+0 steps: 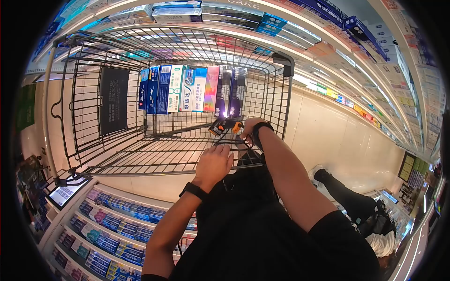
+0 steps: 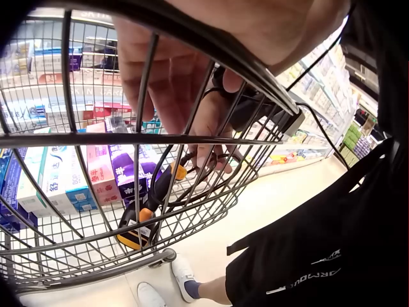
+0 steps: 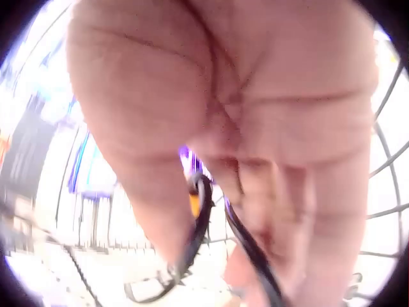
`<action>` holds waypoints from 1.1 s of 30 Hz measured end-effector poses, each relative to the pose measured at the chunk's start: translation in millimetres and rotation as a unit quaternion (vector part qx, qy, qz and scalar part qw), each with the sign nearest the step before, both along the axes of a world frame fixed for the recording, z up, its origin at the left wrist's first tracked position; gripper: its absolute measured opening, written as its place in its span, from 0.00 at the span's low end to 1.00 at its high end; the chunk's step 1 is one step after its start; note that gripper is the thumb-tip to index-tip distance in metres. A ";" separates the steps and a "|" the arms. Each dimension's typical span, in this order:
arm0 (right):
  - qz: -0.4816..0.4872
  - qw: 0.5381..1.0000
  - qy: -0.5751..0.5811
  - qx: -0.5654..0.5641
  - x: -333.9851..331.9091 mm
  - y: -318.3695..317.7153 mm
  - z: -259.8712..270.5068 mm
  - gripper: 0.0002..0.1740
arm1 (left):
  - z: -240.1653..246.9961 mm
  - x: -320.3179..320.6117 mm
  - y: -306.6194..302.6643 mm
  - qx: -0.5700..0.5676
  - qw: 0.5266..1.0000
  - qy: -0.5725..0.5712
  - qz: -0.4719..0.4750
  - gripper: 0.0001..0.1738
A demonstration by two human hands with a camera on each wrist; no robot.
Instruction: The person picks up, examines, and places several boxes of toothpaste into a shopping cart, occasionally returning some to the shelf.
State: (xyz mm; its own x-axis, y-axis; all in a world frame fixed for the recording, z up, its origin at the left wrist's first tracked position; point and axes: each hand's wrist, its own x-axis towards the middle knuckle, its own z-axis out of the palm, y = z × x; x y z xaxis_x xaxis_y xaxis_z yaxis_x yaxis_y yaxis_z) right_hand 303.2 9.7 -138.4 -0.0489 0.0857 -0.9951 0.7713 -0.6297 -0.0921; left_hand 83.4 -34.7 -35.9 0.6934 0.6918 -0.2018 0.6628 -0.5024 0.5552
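Inside the wire shopping cart (image 1: 112,159), my right hand (image 1: 252,129) holds a looped black cable (image 3: 255,246), which passes between its thumb and fingers in the right wrist view. Beside that hand, a black and orange device (image 1: 218,127) lies low in the cart, its light glowing against the boxes. My left hand (image 1: 214,164) is over the cart's near edge, fingers loosely bent and pointing inward; in the left wrist view the left hand (image 2: 169,83) hangs above the right fingers (image 2: 208,125). A row of upright toothpaste boxes (image 1: 187,90) stands across the cart.
Stocked shelves (image 1: 323,51) run along the far side and right. More shelves of boxes (image 1: 112,225) stand at lower left, by a lit screen (image 1: 68,192). Another person (image 1: 356,201) is at the right. A dark panel (image 1: 114,100) hangs on the cart's left side.
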 end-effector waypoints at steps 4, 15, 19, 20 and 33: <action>-0.031 0.997 -0.014 -0.070 0.1 15.0 3.5 0.15 | -0.2 -0.1 0.7 0.006 1.000 0.009 -0.009 0.11; 0.119 0.991 0.037 0.042 0.3 8.9 32.2 0.18 | -1.5 -1.0 -1.5 0.030 1.000 -0.006 0.002 0.13; 0.043 0.995 0.054 0.075 13.0 -4.0 63.6 0.23 | -5.7 -2.2 -2.6 0.020 1.000 -0.019 0.001 0.13; 0.038 0.994 0.054 0.089 14.9 -8.1 72.4 0.23 | -6.3 -2.9 -2.8 0.021 1.000 -0.019 0.000 0.13; -0.183 0.867 -0.056 0.460 32.1 -113.0 186.3 0.13 | -3.6 -1.3 -1.2 -0.018 1.000 -0.004 -0.025 0.14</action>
